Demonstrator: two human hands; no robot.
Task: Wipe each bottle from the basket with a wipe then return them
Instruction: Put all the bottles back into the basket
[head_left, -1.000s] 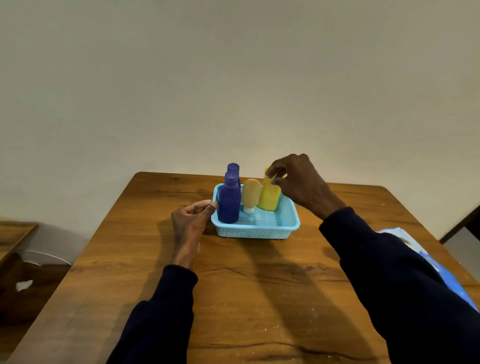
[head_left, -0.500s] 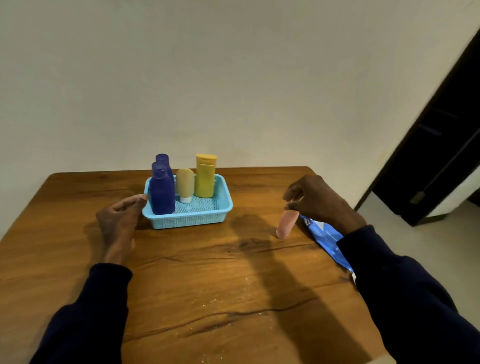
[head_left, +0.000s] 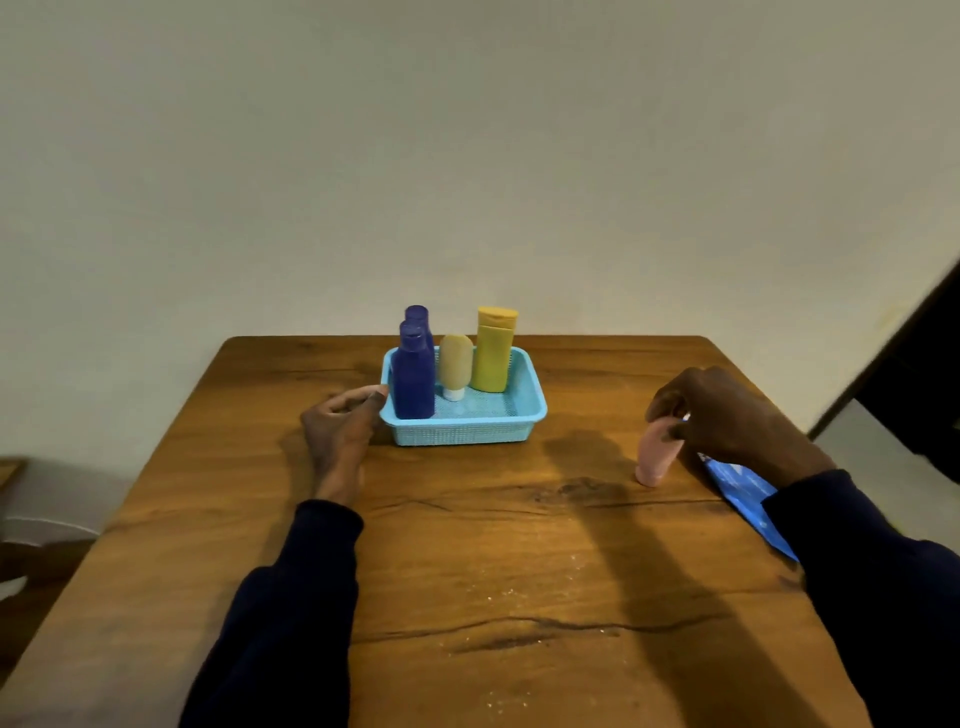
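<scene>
A light blue basket (head_left: 467, 432) stands at the far middle of the wooden table (head_left: 467, 571). In it stand two dark blue bottles (head_left: 413, 379), a small tan tube (head_left: 455, 366) on its white cap, and a yellow bottle (head_left: 493, 353). My left hand (head_left: 340, 431) rests on the table, its fingertips touching the basket's left rim. My right hand (head_left: 722, 415) grips the top of a pink tube (head_left: 655, 454) that stands on the table to the right of the basket. A blue wipe packet (head_left: 743, 493) lies just behind that hand, partly hidden by my wrist and sleeve.
A pale wall rises right behind the table's far edge. A dark doorway shows at the right. Low furniture sits on the floor past the table's left edge. Light crumbs dot the near tabletop.
My right hand carried a pink tube out of the basket to the right and now holds it upright on the table by the packet. The view swung right, then back.
</scene>
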